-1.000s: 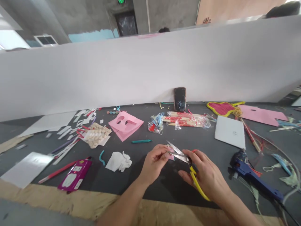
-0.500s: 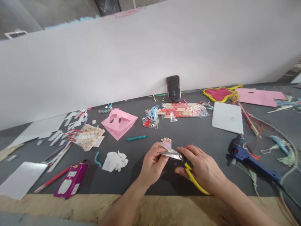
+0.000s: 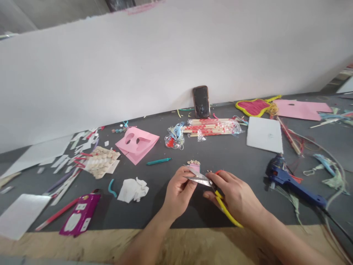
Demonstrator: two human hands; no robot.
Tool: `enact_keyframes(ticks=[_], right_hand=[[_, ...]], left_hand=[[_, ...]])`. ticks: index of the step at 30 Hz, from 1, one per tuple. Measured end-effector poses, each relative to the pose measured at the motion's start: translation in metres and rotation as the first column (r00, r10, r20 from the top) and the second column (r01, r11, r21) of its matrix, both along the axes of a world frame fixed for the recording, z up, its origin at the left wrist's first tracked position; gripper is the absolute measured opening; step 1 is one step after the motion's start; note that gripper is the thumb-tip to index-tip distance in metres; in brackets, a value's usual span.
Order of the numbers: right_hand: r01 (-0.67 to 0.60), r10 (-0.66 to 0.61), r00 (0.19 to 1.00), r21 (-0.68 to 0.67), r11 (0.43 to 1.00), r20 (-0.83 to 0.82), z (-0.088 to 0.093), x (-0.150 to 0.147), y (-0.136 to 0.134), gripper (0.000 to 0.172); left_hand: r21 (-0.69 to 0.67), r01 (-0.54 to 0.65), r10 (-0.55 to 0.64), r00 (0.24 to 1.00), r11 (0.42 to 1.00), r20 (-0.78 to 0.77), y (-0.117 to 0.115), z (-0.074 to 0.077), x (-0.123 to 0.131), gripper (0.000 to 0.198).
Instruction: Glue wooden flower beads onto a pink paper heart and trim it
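My right hand (image 3: 233,191) grips a pair of scissors (image 3: 229,212) with a yellow handle and a bit of red by the fingers. The metal blades point left and are parted. My left hand (image 3: 178,193) is closed, thumb and forefinger pinched at the blade tips. Whatever lies between those fingers is too small or hidden to name. Just beyond the blades is a small pink piece (image 3: 194,168), partly covered by them. A row of tiny beige bits (image 3: 193,162) runs along its far edge.
Toward the left are a pink folded paper (image 3: 138,144), crumpled white paper (image 3: 133,190), a teal pen-like stick (image 3: 159,161) and a purple packet (image 3: 80,214). A phone (image 3: 201,102) leans on the white wall behind wrapped sticks (image 3: 212,127). A blue glue gun (image 3: 296,186) lies right, below a white board (image 3: 264,134).
The view has shifted slightly, so the table things sit a little further left and higher. Both hands and the scissors keep nearly the same pose.
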State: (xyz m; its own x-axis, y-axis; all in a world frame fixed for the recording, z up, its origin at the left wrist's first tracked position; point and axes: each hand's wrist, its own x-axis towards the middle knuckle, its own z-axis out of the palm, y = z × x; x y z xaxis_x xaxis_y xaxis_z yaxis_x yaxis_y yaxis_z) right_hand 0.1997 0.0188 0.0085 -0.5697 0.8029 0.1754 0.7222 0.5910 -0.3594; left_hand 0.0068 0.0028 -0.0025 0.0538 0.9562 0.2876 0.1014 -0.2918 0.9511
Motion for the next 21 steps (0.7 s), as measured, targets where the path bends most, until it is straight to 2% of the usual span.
enact_keyframes(ticks=[8,15,21], right_hand=[[-0.004,0.004,1.000,0.026,1.000,0.016,0.0009,-0.0007,-0.0038,0.039],[-0.011,0.012,0.999,-0.011,1.000,0.045,0.0029,0.0009,-0.0064,0.036],[0.017,-0.017,0.999,0.028,0.999,0.028,-0.0013,-0.0018,-0.0044,0.042]], left_hand=[[0.033,-0.016,0.016,1.000,0.999,-0.012,-0.0010,-0.0011,-0.0004,0.014],[0.065,-0.035,0.035,0.999,0.997,0.002,-0.0042,-0.0015,0.0033,0.016],[0.021,-0.042,0.040,0.995,0.999,0.093,-0.0042,-0.0017,0.0047,0.008]])
